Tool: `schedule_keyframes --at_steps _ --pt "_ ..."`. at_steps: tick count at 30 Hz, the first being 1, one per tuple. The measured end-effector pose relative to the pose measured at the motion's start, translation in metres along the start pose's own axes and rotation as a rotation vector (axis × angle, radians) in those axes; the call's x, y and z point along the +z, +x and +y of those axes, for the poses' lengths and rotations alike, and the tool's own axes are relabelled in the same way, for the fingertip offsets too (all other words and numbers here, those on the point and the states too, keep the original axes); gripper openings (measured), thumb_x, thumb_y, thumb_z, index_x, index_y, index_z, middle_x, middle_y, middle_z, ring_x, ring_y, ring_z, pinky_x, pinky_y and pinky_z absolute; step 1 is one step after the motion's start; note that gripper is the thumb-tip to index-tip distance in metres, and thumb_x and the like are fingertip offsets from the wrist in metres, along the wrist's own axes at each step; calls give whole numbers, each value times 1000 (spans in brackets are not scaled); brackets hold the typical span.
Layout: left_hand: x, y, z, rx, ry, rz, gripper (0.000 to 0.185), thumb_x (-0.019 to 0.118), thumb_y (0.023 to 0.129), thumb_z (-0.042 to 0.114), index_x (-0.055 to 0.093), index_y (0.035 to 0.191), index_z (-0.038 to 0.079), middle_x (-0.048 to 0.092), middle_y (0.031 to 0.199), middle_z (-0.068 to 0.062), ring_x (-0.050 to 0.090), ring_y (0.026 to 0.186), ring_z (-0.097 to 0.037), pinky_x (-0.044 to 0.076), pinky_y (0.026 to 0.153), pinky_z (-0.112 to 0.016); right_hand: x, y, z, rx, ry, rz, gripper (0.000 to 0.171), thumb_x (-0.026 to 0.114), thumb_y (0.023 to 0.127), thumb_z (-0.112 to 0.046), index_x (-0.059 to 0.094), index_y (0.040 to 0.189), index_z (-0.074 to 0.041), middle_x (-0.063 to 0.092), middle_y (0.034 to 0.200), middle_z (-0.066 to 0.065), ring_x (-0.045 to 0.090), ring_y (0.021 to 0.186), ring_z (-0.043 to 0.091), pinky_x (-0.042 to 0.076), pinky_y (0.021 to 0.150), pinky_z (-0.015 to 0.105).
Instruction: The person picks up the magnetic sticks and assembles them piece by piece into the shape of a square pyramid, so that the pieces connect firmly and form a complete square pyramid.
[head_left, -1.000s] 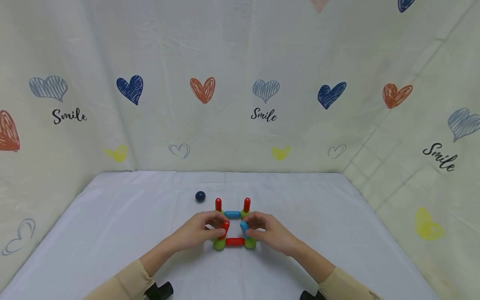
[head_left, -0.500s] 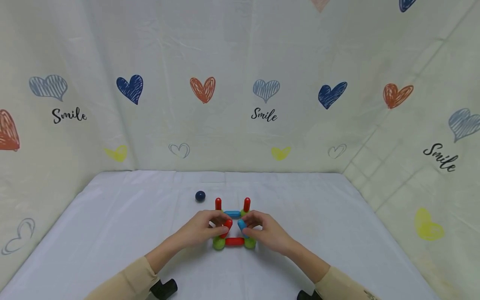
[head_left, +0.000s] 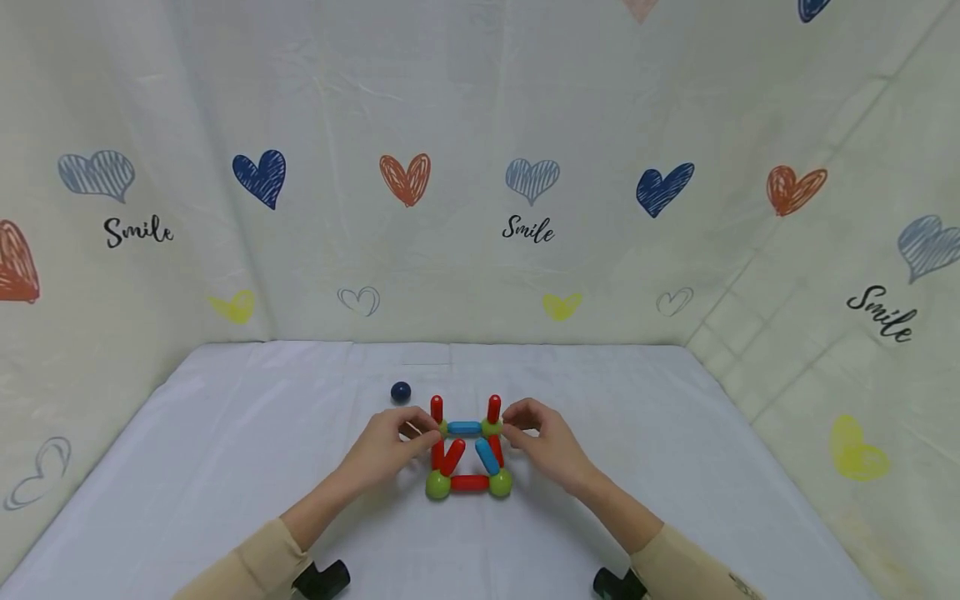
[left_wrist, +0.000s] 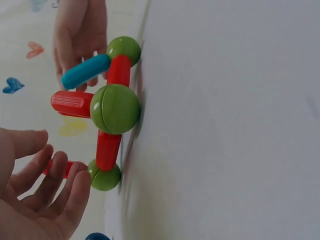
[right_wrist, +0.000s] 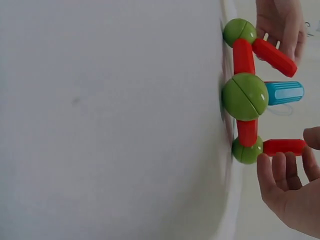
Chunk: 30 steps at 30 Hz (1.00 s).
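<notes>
A frame of magnetic building rods and balls stands on the white cloth. Green balls [head_left: 438,485] form its corners. A red rod [head_left: 470,483] joins the front pair, a blue rod [head_left: 464,428] the back pair. From the front corners, another red rod [head_left: 453,457] and another blue rod [head_left: 487,457] lean inward. Two red rods [head_left: 494,408] stand up at the back. My left hand [head_left: 388,442], fingers loosely bent, is beside the back left ball. My right hand [head_left: 546,443] is at the back right ball [right_wrist: 247,150], thumb and fingers apart, fingertips close to it.
A dark blue ball [head_left: 401,392] lies behind the frame, to the left. The white tablecloth [head_left: 637,417] spreads around it. Behind the table hangs a pale curtain [head_left: 457,100] printed with hearts.
Both hands have let go of the front leaning red and blue rods, which stay tilted inward. The hands have moved outward and back to the rear corners.
</notes>
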<state>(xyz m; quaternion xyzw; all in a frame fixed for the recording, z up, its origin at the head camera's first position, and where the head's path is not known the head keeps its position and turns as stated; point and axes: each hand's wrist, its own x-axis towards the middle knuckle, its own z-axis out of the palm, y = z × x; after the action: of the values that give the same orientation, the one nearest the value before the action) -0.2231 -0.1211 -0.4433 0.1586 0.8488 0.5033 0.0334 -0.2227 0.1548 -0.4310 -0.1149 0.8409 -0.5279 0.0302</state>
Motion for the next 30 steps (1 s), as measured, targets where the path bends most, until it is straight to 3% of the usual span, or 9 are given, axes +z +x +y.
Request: schedule_keyframes --at_steps 4,8,14,19,30 --pt "0 4 -1 -62 -49 145 19 76 95 20 67 111 12 67 102 1 64 97 -22 60 72 -34 1 8 0 60 98 73 29 71 97 -11 62 124 -5 64 119 8 62 111 26 60 84 35" --pt "1 10 -3 -97 -133 210 34 75 96 18 61 125 8 64 118 -4 62 112 -27 60 81 -38 4 15 1 100 191 69 39 70 98 -11 58 134 -4 61 130 11 58 121 29 58 89 40" --pt "4 16 -7 -99 -283 140 42 69 100 15 58 139 7 62 132 -7 57 127 -31 56 94 -47 8 20 3 112 303 42 38 65 100 -6 56 138 -3 61 132 12 57 124 31 55 94 45" --pt "7 18 -8 -95 -388 107 40 65 102 11 59 141 6 62 134 -11 62 122 -33 54 95 -49 11 21 5 109 338 35 34 62 101 -3 58 135 -4 63 129 12 59 120 30 56 94 46" --pt "12 19 -7 -117 -393 120 35 64 102 10 65 137 10 64 131 -10 65 116 -30 56 93 -45 14 22 7 110 342 21 32 63 101 -2 60 132 -5 64 126 11 61 116 29 56 92 47"
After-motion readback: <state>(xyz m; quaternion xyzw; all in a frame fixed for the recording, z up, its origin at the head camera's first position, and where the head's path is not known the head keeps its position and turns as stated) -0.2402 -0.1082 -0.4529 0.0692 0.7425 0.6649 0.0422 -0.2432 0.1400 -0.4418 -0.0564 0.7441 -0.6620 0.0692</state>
